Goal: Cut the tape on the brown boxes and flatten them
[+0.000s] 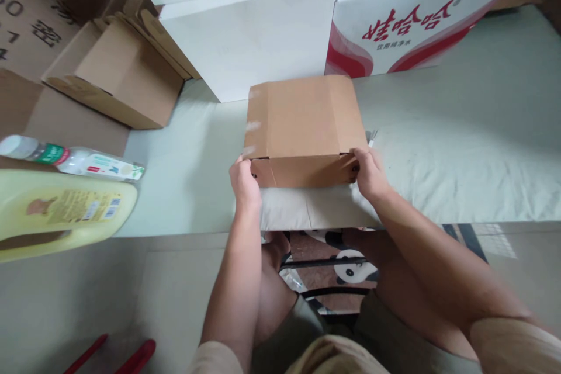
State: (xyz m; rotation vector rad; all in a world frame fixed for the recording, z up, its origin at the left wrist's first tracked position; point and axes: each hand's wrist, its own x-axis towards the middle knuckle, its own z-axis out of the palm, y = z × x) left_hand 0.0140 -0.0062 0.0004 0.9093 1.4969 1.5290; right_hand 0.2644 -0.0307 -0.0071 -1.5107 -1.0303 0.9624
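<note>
In front of me a brown cardboard box (302, 120) rests on the pale green tabletop, its lid flap raised and facing me above the low front wall. My left hand (245, 180) grips the box's front left corner, thumb toward the top edge. At the front right corner my right hand (369, 172) is closed on the box in the same way. Fingers of both hands are partly hidden behind the corners. A small thin light-coloured item (373, 138) shows just behind my right hand; its kind is unclear.
White cartons (258, 41) and a red-and-white printed carton (403, 29) stand behind. Brown folded boxes (127, 70) are at the left. A clear bottle (74, 158) and a yellow jug (65, 210) lie left. Red handles (135, 356) show at the lower left.
</note>
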